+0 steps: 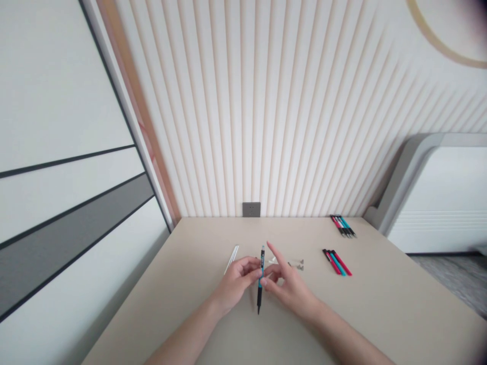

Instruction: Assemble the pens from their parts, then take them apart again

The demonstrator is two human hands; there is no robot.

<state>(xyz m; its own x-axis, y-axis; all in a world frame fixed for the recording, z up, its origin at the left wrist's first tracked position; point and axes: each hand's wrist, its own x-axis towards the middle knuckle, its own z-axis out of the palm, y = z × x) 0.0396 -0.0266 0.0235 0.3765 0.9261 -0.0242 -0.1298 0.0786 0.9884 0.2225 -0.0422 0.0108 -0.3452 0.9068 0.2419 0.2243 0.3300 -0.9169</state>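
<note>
A blue and black click pen (259, 290) is held nearly upright above the table, its clicker end up and its dark tip down. My left hand (240, 278) pinches its barrel from the left between thumb and fingers. From the right, my right hand (286, 284) grips the same barrel with thumb and curled fingers, its index finger stretched upward beside the clicker end. Several thin white rods, like pen refills (231, 259), lie just beyond my left hand. Small loose parts (300, 265) lie behind my right hand, which partly hides them.
On the right of the beige table (213, 230) lie several red and blue pen barrels (337, 262). Farther back sits a row of pens with black grips (343, 226). A ribbed wall with a dark socket (251, 209) borders the back edge; a white cabinet stands left.
</note>
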